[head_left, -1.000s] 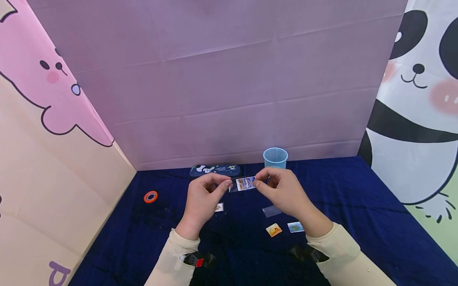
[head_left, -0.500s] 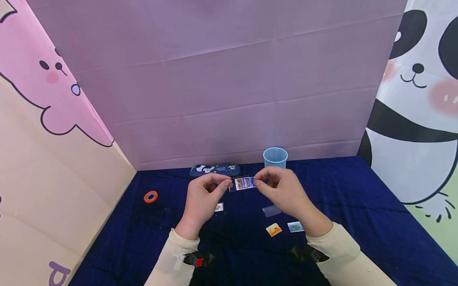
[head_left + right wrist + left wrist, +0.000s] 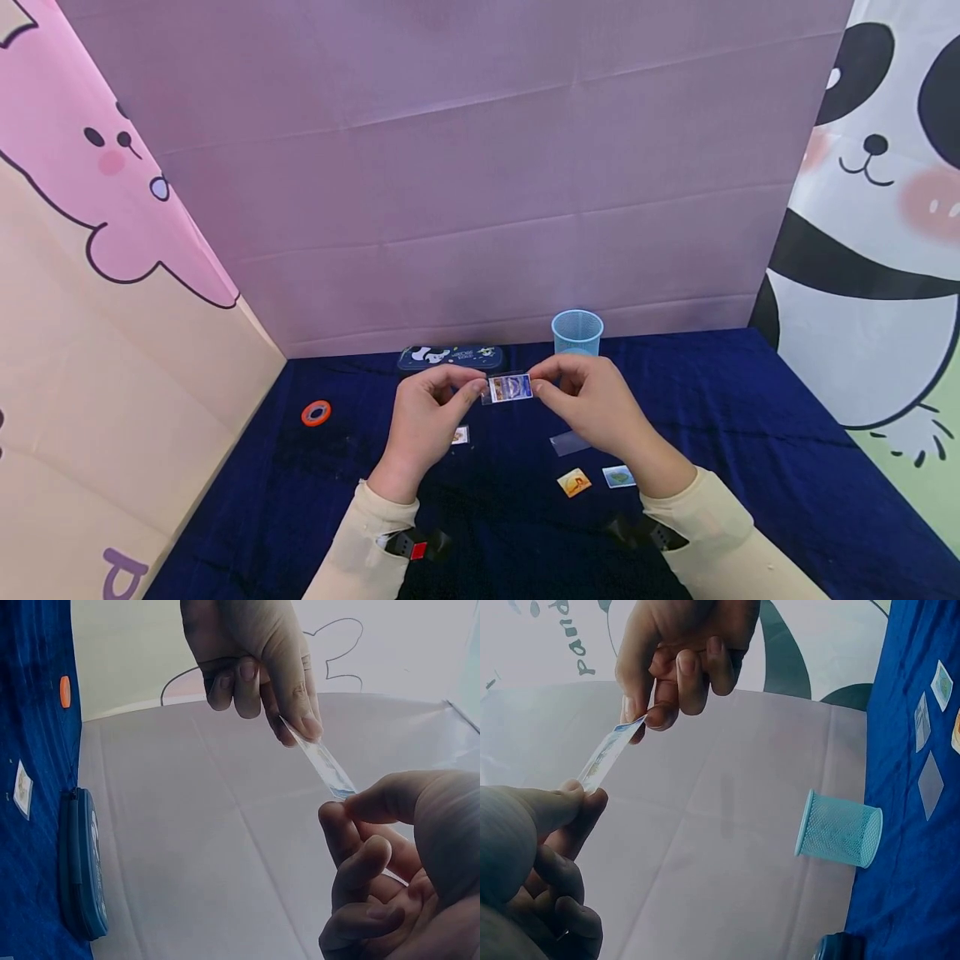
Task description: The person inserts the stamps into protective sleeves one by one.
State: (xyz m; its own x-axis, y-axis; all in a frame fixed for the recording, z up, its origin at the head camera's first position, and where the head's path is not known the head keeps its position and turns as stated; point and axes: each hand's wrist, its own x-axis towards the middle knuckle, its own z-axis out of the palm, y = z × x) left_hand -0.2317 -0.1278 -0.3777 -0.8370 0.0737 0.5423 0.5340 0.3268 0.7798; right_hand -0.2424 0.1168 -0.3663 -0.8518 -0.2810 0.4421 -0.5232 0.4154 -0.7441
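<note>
A small printed card (image 3: 512, 388) with a blue and brown picture is held above the table between both hands, lying mostly within a clear plastic sleeve (image 3: 486, 395). My left hand (image 3: 423, 417) pinches the sleeve's left end between thumb and index finger. At the other end, my right hand (image 3: 588, 404) pinches the card's right edge the same way. The left wrist view shows the card (image 3: 609, 757) stretched flat and slanted between the two sets of fingertips. Seen from the right wrist, the sleeve's shiny surface (image 3: 319, 759) runs between the thumbs.
A blue pencil case (image 3: 450, 358) and a light blue mesh cup (image 3: 577, 331) stand at the back. An orange tape roll (image 3: 316, 413) lies left. Nearer are a yellow card (image 3: 574, 482), a green-blue card (image 3: 618, 477), a clear sleeve (image 3: 570, 443) and a small white-edged card (image 3: 461, 435).
The card has slid left, deeper into the sleeve, and the right hand has shifted slightly left with it. The left hand has stayed nearly still.
</note>
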